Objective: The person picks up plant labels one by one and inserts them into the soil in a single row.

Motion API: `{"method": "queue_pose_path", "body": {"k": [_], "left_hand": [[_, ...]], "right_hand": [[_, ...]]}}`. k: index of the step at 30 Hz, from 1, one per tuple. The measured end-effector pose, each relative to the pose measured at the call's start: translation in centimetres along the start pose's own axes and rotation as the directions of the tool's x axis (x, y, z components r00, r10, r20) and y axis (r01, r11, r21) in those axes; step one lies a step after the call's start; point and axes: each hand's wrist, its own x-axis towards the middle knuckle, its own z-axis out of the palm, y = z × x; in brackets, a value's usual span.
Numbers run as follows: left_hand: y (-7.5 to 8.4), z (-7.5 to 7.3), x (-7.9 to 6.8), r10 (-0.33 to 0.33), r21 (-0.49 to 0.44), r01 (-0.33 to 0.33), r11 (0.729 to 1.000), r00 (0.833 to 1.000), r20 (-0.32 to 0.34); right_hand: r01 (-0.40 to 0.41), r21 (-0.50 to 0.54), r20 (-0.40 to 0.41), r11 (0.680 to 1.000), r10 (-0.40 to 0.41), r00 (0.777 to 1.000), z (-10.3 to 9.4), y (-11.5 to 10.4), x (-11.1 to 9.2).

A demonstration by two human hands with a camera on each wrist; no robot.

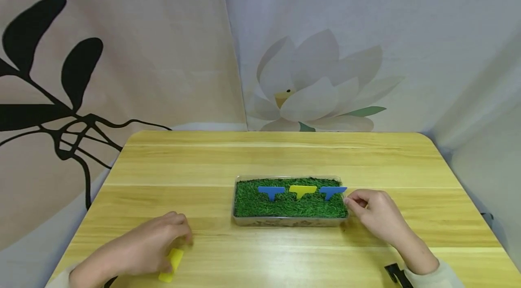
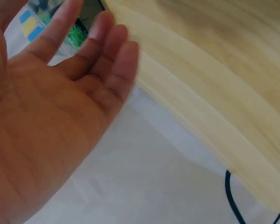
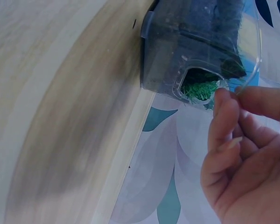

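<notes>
A clear plastic box (image 1: 285,221) filled with green artificial grass (image 1: 264,209) sits on the table. Standing in the grass in a row are a blue T-shaped tag (image 1: 271,191), a yellow one (image 1: 302,190) and another blue one (image 1: 331,191). With thumb and forefinger, my right hand (image 1: 376,213) pinches the box's right rim, as the right wrist view shows at the box's end wall (image 3: 165,70). Another yellow tag (image 1: 174,264) is at the table's front left, partly behind my left hand (image 1: 156,240). That hand's fingers (image 2: 123,60) are loosely bent, thumb near the tag.
The light wood table (image 1: 195,157) has rounded back corners. Behind it hangs a printed curtain (image 1: 183,53) with leaf and flower patterns. A black strap (image 1: 396,274) shows by the right sleeve, and a dark cable (image 2: 231,198) hangs below the table edge.
</notes>
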Motion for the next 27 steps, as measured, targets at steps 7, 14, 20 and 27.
{"method": "queue_pose_path", "body": {"k": [7,14,20,27], "left_hand": [[-0.6,1.3,-0.3,-0.038,-0.012,0.038,0.999,0.999,0.032],[-1.0,2.5,-0.2,-0.032,0.016,0.031,0.999,0.999,0.025],[-1.5,3.3,0.1,-0.029,0.067,0.027,0.997,0.999,0.032],[-2.0,3.5,0.6,-0.037,0.09,0.036,0.995,0.999,0.007]], "right_hand": [[0.0,0.002,0.005,1.0,0.0,1.0,0.0,0.0,0.1],[0.006,-0.001,-0.001,1.0,-0.006,1.0,0.0,0.0,0.1],[0.018,-0.003,-0.004,1.0,-0.018,1.0,0.1,0.0,0.1],[0.023,-0.014,-0.013,1.0,-0.023,1.0,0.0,0.0,0.0]]}}
